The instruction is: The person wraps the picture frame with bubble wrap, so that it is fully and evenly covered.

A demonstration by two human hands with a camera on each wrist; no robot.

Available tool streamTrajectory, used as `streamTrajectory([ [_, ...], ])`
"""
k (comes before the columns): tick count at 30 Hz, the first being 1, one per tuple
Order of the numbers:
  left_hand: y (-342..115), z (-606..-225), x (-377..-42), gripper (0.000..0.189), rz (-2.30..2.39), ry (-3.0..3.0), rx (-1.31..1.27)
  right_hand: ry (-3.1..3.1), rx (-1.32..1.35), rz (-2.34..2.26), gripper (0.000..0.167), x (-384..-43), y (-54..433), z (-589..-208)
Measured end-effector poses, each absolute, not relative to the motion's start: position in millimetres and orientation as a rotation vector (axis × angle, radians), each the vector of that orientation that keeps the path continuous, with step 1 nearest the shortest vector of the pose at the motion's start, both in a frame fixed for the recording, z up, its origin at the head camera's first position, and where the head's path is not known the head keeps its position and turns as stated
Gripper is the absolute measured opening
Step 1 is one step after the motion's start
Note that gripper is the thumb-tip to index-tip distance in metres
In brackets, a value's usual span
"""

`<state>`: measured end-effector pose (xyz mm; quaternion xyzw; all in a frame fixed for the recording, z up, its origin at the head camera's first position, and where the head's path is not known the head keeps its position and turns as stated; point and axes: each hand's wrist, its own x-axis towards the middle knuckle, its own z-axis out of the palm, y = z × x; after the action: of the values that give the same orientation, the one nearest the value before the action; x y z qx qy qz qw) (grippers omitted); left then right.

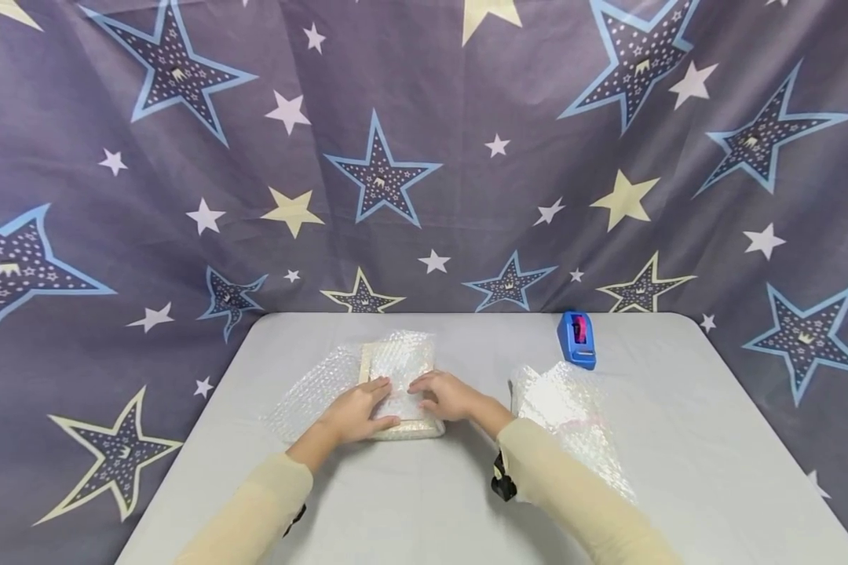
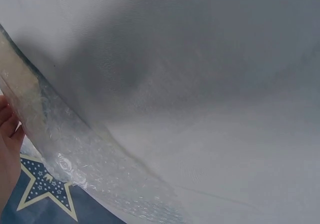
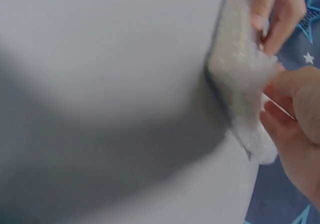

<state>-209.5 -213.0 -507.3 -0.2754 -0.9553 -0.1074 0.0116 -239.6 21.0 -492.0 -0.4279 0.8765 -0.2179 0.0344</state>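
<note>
A flat rectangular item with a cream border [image 1: 413, 428], like a picture frame, lies on the table partly covered by bubble wrap [image 1: 401, 357]. A loose flap of the wrap [image 1: 318, 392] spreads out to its left, also visible in the left wrist view [image 2: 107, 166]. My left hand [image 1: 356, 410] rests on the item's left side, thumb and fingers spread over the wrap. On the right side, my right hand [image 1: 451, 395] pinches the wrap near the item's edge. The right wrist view shows its bent fingers [image 3: 280, 121] against the crinkled film. The item's underside is hidden.
A blue tape dispenser [image 1: 577, 341] with a pink roll stands at the back right of the grey table [image 1: 678, 439]. More bubble wrap [image 1: 565, 412] lies in front of it, partly behind the right forearm. A star-patterned cloth [image 1: 438, 196] hangs behind the table.
</note>
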Motion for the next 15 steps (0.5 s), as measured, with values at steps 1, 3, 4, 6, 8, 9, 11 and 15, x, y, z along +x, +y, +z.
streamTrajectory([
  [1, -212.9, -507.5, -209.4, 0.074, -0.339, -2.982, -0.858, 2.678, -1.315, -0.654, 0.033, -240.9, 22.3, -490.5],
  [3, -212.8, -507.9, -209.3, 0.074, -0.348, -2.987, -0.854, 2.643, -1.298, -0.639, 0.038, -243.0, 24.5, -488.1],
  [4, -212.9, -508.1, -209.4, 0.074, -0.351, -2.989, -0.852, 2.629, -1.289, -0.641, 0.041, -244.0, 25.4, -487.3],
  [6, -213.1, -508.5, -209.5, 0.074, -0.353, -2.991, -0.851, 2.611, -1.291, -0.636, 0.044, -245.5, 26.7, -487.0],
  [8, -213.4, -508.5, -209.6, 0.074, -0.349, -2.989, -0.853, 2.603, -1.288, -0.633, 0.046, -246.6, 28.1, -487.8],
  [9, -213.5, -508.6, -209.7, 0.074, -0.345, -2.988, -0.854, 2.6, -1.282, -0.636, 0.046, -247.1, 28.6, -488.1],
  [11, -213.6, -508.5, -209.7, 0.074, -0.338, -2.983, -0.857, 2.594, -1.267, -0.644, 0.046, -248.0, 29.9, -488.7],
  [15, -213.5, -508.7, -209.2, 0.073, -0.328, -2.974, -0.861, 2.582, -1.244, -0.643, 0.046, -249.0, 32.0, -488.8],
])
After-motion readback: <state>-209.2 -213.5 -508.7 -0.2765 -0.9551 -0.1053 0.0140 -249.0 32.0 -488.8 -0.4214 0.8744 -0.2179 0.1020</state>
